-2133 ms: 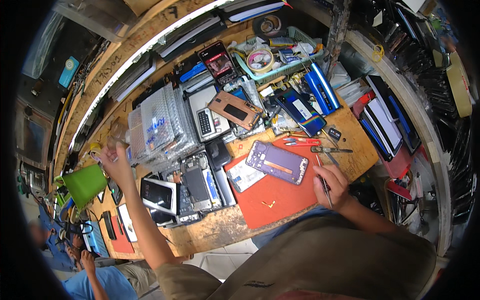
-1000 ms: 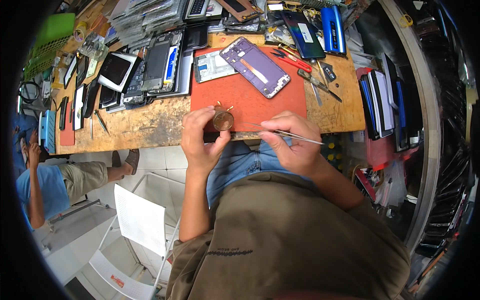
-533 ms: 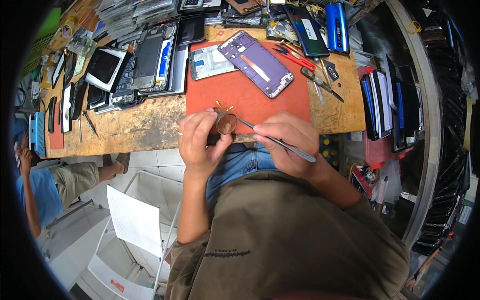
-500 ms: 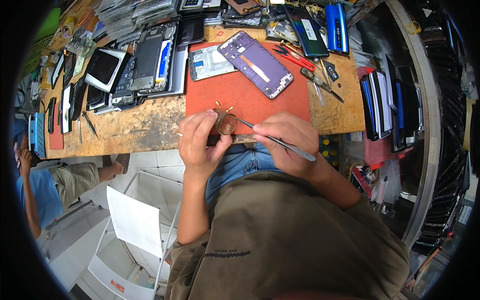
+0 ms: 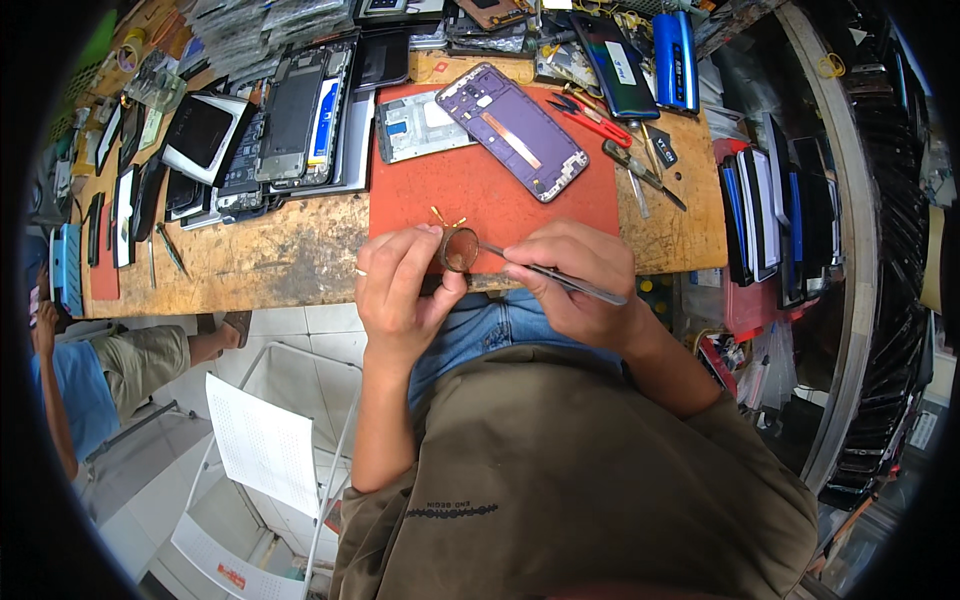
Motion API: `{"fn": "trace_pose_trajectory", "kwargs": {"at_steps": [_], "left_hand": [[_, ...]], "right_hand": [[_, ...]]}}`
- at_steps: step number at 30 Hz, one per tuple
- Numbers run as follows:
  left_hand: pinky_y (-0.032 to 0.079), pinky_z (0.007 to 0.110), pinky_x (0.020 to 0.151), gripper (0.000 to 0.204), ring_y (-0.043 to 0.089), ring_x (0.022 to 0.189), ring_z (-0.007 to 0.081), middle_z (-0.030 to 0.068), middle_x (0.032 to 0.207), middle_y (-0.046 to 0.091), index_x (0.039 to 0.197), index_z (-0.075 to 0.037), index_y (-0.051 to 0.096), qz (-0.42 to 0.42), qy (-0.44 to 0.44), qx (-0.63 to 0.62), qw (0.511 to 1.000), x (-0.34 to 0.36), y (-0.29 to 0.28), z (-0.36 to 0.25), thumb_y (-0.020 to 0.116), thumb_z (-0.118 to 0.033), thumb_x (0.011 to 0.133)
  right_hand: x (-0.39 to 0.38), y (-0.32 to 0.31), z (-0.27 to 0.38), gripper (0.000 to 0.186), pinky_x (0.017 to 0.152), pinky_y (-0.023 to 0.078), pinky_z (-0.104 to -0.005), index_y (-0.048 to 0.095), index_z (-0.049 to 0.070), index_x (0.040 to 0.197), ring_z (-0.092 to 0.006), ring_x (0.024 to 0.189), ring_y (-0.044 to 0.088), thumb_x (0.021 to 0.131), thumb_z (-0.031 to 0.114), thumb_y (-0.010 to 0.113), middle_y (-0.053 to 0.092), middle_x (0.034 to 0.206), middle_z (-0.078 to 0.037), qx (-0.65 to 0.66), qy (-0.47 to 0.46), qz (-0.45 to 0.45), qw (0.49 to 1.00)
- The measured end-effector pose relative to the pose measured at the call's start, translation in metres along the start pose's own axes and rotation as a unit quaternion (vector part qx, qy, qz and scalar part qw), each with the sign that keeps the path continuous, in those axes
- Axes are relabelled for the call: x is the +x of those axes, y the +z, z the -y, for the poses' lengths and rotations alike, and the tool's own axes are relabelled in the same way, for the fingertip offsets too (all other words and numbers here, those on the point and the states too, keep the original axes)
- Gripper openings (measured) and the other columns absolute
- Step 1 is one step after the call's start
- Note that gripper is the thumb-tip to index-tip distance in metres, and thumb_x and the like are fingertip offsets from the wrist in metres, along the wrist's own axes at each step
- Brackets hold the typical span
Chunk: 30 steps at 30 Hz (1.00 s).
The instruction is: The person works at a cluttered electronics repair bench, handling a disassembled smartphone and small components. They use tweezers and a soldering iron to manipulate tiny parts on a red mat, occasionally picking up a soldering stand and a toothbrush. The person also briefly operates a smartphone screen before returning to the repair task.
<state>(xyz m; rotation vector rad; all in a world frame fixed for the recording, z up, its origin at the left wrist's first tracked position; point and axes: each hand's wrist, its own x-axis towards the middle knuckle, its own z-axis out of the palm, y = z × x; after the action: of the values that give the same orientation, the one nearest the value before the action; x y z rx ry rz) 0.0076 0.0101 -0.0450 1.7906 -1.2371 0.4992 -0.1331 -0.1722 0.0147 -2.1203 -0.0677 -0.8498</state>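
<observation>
Pinched in the fingers of my left hand (image 5: 395, 285) is a small round dark-rimmed piece (image 5: 460, 250), tilted up, with a brownish inside. Its exact kind cannot be made out. Just beyond its rim two thin gold-coloured prongs (image 5: 441, 216) show; whether they join it is unclear. My right hand (image 5: 580, 275) grips metal tweezers (image 5: 570, 283), their tip pointing left at the round piece's right edge. Both hands are over the near edge of a red mat (image 5: 410, 200). Farther back on it, a purple phone housing (image 5: 510, 130) overlaps a silver phone frame (image 5: 425, 130).
Opened phones (image 5: 290, 120) and stacked parts crowd the wooden bench's (image 5: 270, 270) left side. Red-handled pliers (image 5: 600, 126) and a knife-like tool (image 5: 645, 172) lie right of the housing. A white chair (image 5: 260, 435) and a seated person (image 5: 90, 375) are at lower left.
The round piece sits slightly lower and to the right, turned a little. The tweezers have rolled in my right hand, showing a narrower side. The whole view has shifted slightly.
</observation>
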Motion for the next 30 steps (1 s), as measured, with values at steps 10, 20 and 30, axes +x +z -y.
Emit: {"fn": "trace_pose_trajectory", "kwargs": {"at_steps": [10, 20, 30], "left_hand": [[0.056, 0.044, 0.09, 0.048, 0.071, 0.101, 0.0339, 0.0131, 0.114, 0.075, 0.125, -0.004, 0.072, 0.004, -0.002, 0.003, 1.0, 0.0, -0.001, 0.0, 0.091, -0.017, 0.083], [0.052, 0.044, 0.098, 0.042, 0.068, 0.112, 0.0325, 0.015, 0.12, 0.076, 0.113, -0.004, 0.062, 0.058, -0.215, -0.181, 0.958, 0.005, -0.036, -0.008, 0.081, -0.017, 0.078], [0.042, 0.049, 0.103, 0.043, 0.066, 0.121, 0.0357, 0.0104, 0.129, 0.079, 0.104, -0.009, 0.063, 0.221, -0.023, -0.057, 0.973, 0.023, -0.041, 0.004, 0.081, -0.033, 0.073]], "right_hand": [[-0.001, 0.002, -0.002, 0.025, 0.065, 0.057, -0.0385, 0.074, -0.001, 0.105, -0.0309, 0.077, 0.073, 0.084, -0.007, 0.086, 0.074, 0.089, -0.014, 0.002, -0.024, -0.006, 1.0], [-0.019, 0.004, -0.011, 0.028, 0.061, 0.056, -0.0361, 0.071, -0.003, 0.107, -0.0284, 0.07, 0.073, 0.084, -0.011, 0.085, 0.074, 0.086, -0.016, -0.013, -0.056, -0.06, 0.997], [-0.022, 0.024, -0.02, 0.012, 0.067, 0.056, -0.0378, 0.072, -0.001, 0.098, -0.0272, 0.081, 0.069, 0.088, 0.0, 0.079, 0.069, 0.094, -0.01, -0.091, -0.072, 0.027, 0.993]]}}
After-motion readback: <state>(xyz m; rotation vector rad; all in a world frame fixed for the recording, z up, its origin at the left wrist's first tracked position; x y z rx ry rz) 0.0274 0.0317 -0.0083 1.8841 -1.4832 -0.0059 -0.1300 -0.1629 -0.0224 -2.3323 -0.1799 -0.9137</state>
